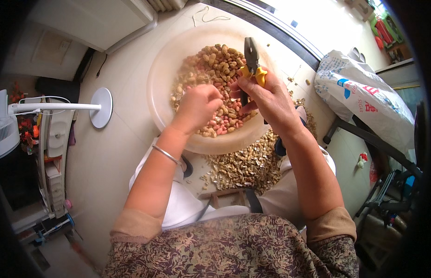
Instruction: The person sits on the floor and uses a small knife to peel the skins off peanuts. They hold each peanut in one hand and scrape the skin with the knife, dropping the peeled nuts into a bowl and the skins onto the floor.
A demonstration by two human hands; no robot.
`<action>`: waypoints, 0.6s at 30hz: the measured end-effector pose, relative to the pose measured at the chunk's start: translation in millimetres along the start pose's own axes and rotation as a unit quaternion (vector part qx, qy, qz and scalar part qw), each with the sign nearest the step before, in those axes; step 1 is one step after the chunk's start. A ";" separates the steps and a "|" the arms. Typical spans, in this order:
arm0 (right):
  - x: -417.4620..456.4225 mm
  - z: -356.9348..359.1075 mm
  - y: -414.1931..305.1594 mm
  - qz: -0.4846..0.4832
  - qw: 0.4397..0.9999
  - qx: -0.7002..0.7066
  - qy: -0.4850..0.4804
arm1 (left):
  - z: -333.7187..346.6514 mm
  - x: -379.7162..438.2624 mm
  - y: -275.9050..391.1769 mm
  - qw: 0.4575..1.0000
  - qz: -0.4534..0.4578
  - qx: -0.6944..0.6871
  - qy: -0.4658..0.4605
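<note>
A wide, pale plastic basin (159, 104) stands on the floor before me, with unshelled peanuts (222, 59) and pink shelled peanut kernels (220, 127) inside. Above its right part, my right hand (267, 93) holds pliers (252, 55) with yellow-and-black handles, jaws pointing away from me. My left hand (198, 107), a metal bangle on its wrist, hovers over the basin's near left part with fingers curled. Whether a peanut is between those fingers cannot be told. Empty peanut shells (246, 166) lie heaped on the floor between my feet, beside the basin.
A white fan (101, 107) with a round base lies to the left, near a drawer unit (57, 135). On the right are a large white printed sack (365, 93) and a dark metal frame (372, 146). A door track (292, 38) runs beyond the basin.
</note>
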State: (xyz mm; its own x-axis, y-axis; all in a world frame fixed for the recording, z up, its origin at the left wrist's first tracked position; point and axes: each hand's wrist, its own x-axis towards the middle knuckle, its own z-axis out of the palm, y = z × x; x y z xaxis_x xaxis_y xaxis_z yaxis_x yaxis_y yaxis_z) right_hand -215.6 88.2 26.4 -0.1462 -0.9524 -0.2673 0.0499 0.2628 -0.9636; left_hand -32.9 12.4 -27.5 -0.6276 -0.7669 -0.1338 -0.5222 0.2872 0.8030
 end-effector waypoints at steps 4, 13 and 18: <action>-5.2 6.4 0.9 -0.035 0.980 -0.194 0.022 | -28.9 1.3 17.5 0.931 -0.096 -0.352 0.028; -5.1 18.1 18.0 -0.071 0.907 -0.414 -0.009 | -48.8 -8.0 14.0 0.863 -0.080 -0.498 0.040; -3.7 20.8 21.9 -0.087 0.902 -0.422 -0.015 | -44.4 -10.1 21.9 0.903 -0.079 -0.416 0.068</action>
State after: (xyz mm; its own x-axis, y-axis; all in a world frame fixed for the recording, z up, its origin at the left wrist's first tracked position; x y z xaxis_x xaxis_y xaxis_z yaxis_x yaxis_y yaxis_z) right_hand -193.4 94.3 6.4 -0.0520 -0.9910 -0.1234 -0.7428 0.1210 -0.6585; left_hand -12.4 0.9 17.3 -0.4769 -0.8405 -0.2573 0.0524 -0.3194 0.9462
